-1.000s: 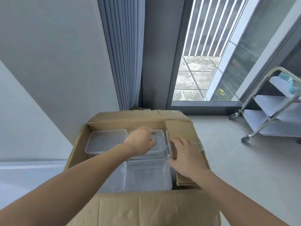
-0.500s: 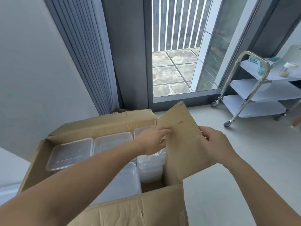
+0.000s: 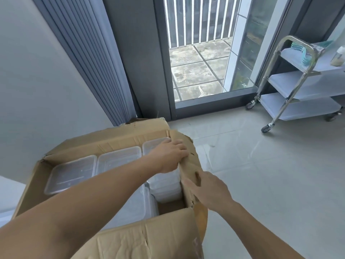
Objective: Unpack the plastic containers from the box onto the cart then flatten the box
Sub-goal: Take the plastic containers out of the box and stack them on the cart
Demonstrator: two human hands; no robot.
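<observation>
An open brown cardboard box stands on the floor in front of me. It holds several stacks of clear plastic containers with lids. My left hand reaches across the box and lies on the top edge of the right side flap, fingers over it. My right hand rests against the outer side of that same flap with its fingers fairly straight. The steel cart with three white shelves stands to the far right, well away from the box.
A towel stack and a small bottle sit on the cart's top shelf. Grey curtains and a glass balcony door are behind the box. Pale floor tiles lie between box and cart.
The right flap, upright half a second ago, has been folded outward and down. Both hands moved with it. The view has turned right, showing more of the cart.
</observation>
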